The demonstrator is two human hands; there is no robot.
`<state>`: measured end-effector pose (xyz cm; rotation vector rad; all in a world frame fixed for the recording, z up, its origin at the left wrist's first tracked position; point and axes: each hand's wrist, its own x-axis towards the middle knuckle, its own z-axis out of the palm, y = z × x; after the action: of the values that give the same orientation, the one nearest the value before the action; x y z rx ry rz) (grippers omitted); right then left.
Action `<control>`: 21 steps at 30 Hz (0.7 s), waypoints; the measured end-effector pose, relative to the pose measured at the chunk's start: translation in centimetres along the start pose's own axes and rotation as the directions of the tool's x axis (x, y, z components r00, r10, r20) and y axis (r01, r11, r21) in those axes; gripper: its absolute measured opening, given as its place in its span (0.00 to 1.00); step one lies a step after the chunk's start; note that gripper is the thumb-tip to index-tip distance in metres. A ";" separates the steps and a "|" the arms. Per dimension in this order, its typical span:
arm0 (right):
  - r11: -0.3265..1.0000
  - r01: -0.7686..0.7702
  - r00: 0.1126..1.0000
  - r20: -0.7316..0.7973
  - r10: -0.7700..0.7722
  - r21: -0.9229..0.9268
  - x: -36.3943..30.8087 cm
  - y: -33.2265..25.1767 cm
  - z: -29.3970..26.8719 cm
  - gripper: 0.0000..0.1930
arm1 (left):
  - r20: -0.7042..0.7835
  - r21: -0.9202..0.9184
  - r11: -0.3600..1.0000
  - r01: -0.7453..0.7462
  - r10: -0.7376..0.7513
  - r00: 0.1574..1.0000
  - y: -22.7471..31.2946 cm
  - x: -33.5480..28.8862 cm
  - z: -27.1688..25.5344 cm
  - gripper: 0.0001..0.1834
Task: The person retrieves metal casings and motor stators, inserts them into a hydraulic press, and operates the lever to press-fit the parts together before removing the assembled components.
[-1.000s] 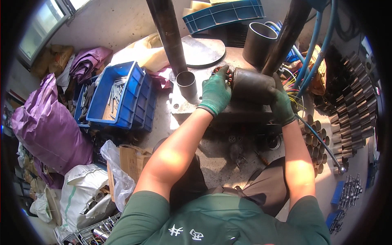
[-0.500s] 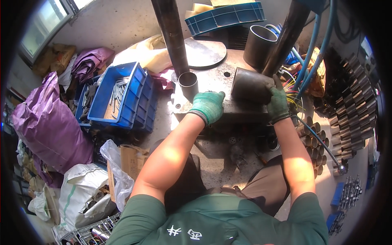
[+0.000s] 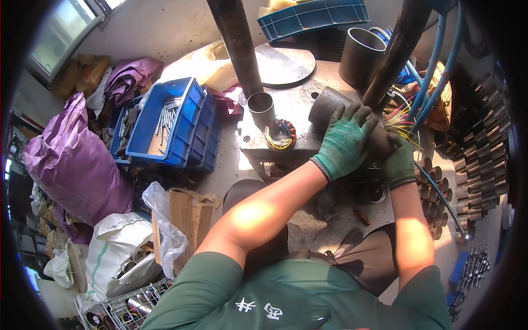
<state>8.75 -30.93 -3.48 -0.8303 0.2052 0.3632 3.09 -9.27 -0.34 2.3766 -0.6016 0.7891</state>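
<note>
While hands [image 3: 344, 143] [image 3: 400, 160] hold dark cylinder [image 3: 326, 108], grip wide

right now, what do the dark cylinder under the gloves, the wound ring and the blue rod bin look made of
Dark cylinder: probably metal, dull and grey, with a faint sheen. Wound ring: likely copper wire, from its reddish windings; core unclear. Blue rod bin: apparently moulded plastic, smooth with ribbed walls.

The left hand [image 3: 345, 142] has moved over onto the dark cylinder [image 3: 328, 106]. The wound coil ring [image 3: 291, 131], earlier in its fingers, now sits on the desk [image 3: 300, 99] beside the small tube [image 3: 261, 111].
</note>
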 end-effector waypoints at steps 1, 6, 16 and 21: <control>0.999 -0.053 0.999 0.002 0.053 0.011 -1.1 -0.6 -0.4 0.30 | -0.019 0.020 1.000 -0.009 0.010 1.000 0.2 0.4 0.6 0.37; 1.000 -0.004 0.974 -0.227 0.009 0.026 -1.8 -3.1 -4.8 0.22 | -0.112 0.037 0.998 0.051 -0.047 0.993 0.4 1.2 2.6 0.31; 0.840 0.420 0.765 -0.364 -0.532 -0.345 -2.0 -2.1 -2.5 0.20 | -0.566 -0.259 0.955 -0.148 -0.026 0.824 -1.5 2.3 2.2 0.17; 0.482 0.619 0.605 -0.016 -0.796 -0.620 -1.5 -2.1 -0.6 0.24 | -0.400 -0.847 0.531 -0.016 -0.617 0.678 -4.4 4.8 0.2 0.31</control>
<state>8.12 -33.04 -2.02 -1.4866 0.0053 -0.5734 9.18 -7.23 1.01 1.1391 -0.0991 0.8661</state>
